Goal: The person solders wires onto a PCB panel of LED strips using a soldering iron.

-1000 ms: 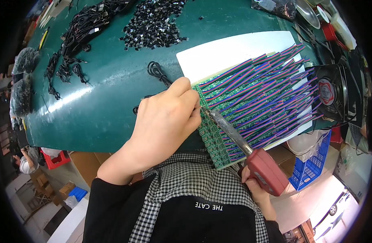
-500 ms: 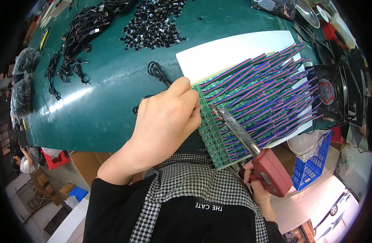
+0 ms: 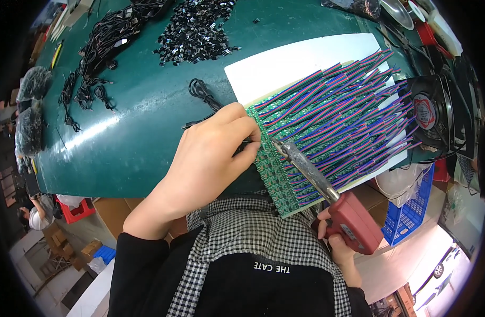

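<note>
A panel of green circuit boards (image 3: 276,182) lies across a white board (image 3: 300,61), its rows carrying multicoloured ribbon wires (image 3: 332,116). My left hand (image 3: 213,153) is closed in a pinch at the panel's left edge. Between its thumb and fingers shows a dark cable end, mostly hidden; the looped black cable (image 3: 203,92) runs down behind this hand. In my right hand (image 3: 335,240) is a red-handled, gun-shaped soldering iron (image 3: 353,222). Its tip points up and left over the boards, close to the left fingertips; whether it touches a board I cannot tell.
On the green table (image 3: 142,153) lie a pile of small black connectors (image 3: 195,31) and bundled black cables (image 3: 110,39). A small fan (image 3: 430,113) stands right of the wires. Pliers (image 3: 406,45) lie at the far right. A blue crate (image 3: 408,214) sits below the table's right side.
The panel and white board sit slightly further left and up in view. My left fingers have loosened a little, showing a dark gap by the thumb. The soldering iron has barely moved.
</note>
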`<state>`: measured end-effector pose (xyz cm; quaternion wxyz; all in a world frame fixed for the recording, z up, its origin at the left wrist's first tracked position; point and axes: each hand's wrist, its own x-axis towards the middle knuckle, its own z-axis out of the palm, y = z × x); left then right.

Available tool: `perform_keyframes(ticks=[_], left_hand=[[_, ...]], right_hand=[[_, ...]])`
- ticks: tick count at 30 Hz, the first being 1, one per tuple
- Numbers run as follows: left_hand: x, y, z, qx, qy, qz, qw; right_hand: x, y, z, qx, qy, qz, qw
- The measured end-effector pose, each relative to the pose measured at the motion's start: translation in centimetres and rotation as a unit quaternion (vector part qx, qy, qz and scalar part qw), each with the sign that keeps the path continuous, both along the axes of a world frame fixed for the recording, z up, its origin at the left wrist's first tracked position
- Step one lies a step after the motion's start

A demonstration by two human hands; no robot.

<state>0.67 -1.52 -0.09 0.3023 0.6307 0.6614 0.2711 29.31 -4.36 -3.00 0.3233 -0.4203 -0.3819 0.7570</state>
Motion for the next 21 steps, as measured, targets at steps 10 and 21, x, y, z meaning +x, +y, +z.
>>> perform_keyframes(ticks=[10,21], left_hand=[[1.0,-0.2,-0.5,0.034,0.101,-0.002,0.994],[0.9,0.1,-0.2,0.032,0.098,-0.015,0.995]], right_hand=[[1.0,-1.5,-1.4,0.094,-0.182,0.054,0.977],[1.3,-1.2,-1.9,0.234,-0.284,0.128,0.921]])
